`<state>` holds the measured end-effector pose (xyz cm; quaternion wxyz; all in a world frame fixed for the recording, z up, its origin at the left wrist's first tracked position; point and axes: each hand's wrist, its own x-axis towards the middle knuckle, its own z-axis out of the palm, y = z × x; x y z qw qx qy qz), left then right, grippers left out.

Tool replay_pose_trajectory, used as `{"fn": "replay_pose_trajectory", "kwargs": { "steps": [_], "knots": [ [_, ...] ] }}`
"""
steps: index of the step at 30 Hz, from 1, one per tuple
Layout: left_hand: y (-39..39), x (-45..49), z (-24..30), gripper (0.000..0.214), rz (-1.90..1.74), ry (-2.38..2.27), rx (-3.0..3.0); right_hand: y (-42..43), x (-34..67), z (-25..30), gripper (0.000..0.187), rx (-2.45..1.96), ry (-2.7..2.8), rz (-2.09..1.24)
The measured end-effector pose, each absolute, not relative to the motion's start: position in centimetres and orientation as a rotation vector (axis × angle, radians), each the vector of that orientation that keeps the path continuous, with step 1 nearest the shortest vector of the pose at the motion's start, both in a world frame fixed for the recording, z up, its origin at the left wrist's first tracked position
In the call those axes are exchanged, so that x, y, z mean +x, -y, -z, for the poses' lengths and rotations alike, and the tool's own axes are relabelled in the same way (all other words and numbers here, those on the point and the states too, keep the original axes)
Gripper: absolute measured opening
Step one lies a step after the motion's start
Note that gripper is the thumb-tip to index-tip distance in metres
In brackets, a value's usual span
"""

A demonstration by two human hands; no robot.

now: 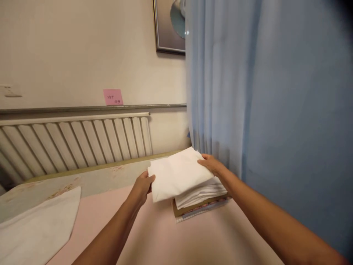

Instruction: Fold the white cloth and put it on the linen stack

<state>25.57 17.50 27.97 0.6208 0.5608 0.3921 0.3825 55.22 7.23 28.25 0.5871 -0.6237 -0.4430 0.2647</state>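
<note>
Between my two hands is a folded white cloth, held by its opposite side edges. My left hand pinches its left edge, thumb on top and fingers mostly hidden beneath. At the right edge, my right hand grips it the same way. Under the held cloth lies a stack of folded white cloths, partly covered by it. That stack rests on a brown flat layer with patterned and bluish folded fabric below. I cannot tell whether the held cloth touches the stack.
A pink sheet covers the surface, with a floral cover behind it. Another white cloth lies at the left. A radiator lines the wall, and a blue curtain hangs close on the right. A pink note sits above the radiator.
</note>
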Motion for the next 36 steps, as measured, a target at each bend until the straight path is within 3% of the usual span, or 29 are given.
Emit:
{"fn": "replay_pose_trajectory", "kwargs": {
  "steps": [11,21,28,33,36],
  "knots": [
    [-20.5,38.1,-27.6,0.04,-0.807,-0.803,1.351,-6.6,66.3,-26.4,0.036,-1.517,0.81,-0.603],
    [-20.5,39.2,-20.4,0.024,-0.662,-1.004,1.287,-6.7,66.2,-18.7,0.016,-1.711,0.711,-0.547],
    [-20.8,39.1,-20.6,0.02,-0.672,-0.99,1.305,-6.8,67.0,-19.6,0.029,-1.807,0.803,-0.439],
    [-20.2,39.0,-20.0,0.017,-0.632,-1.068,1.299,-6.3,66.5,-19.5,0.023,-1.996,0.864,-0.346],
    [-19.9,38.9,-19.5,0.02,-0.613,-1.078,1.309,-6.1,65.1,-20.8,0.039,-2.063,0.915,-0.164]
  ]
}}
